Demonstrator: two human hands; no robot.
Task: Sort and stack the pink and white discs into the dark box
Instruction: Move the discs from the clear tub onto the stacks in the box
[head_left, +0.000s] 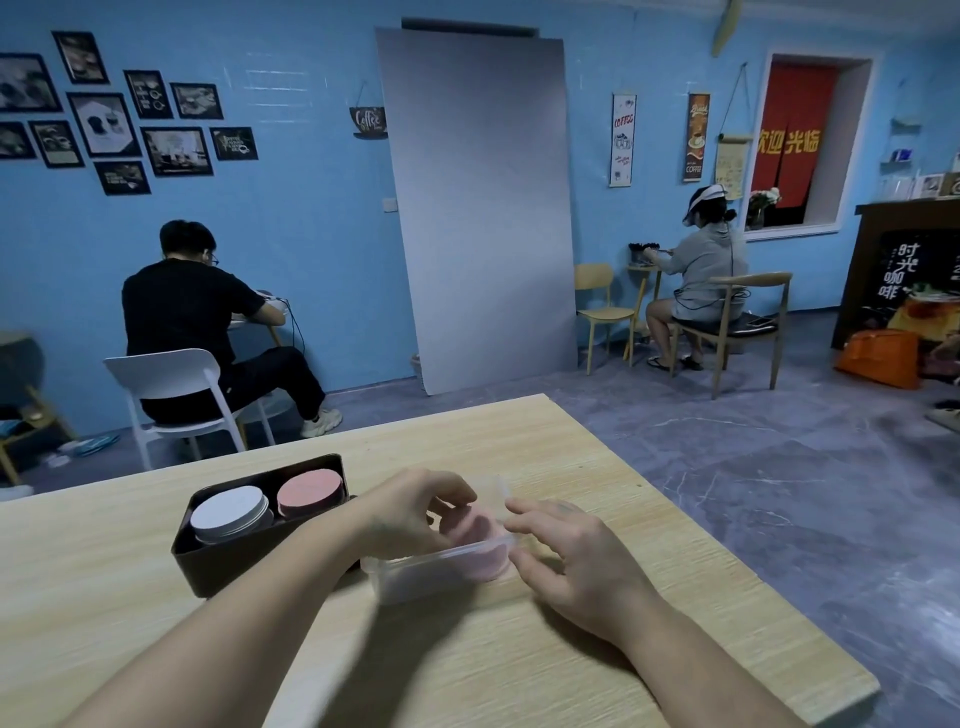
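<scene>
A dark box (208, 569) stands on the wooden table with a stack of white discs (228, 512) on its left and a stack of pink discs (309, 491) on its right. To its right is a clear plastic container (415, 577) holding loose pink discs (485, 543). My left hand (410, 512) hovers over the container with its fingers curved down into it. Motion blur hides whether they pinch a disc. My right hand (561, 551) is at the container's right end, fingers spread and relaxed near its rim.
The wooden table (519, 675) ends close behind the box and about a hand's width right of my right hand. Beyond it are two seated people, chairs, a grey board leaning on the blue wall and a dark counter at the far right.
</scene>
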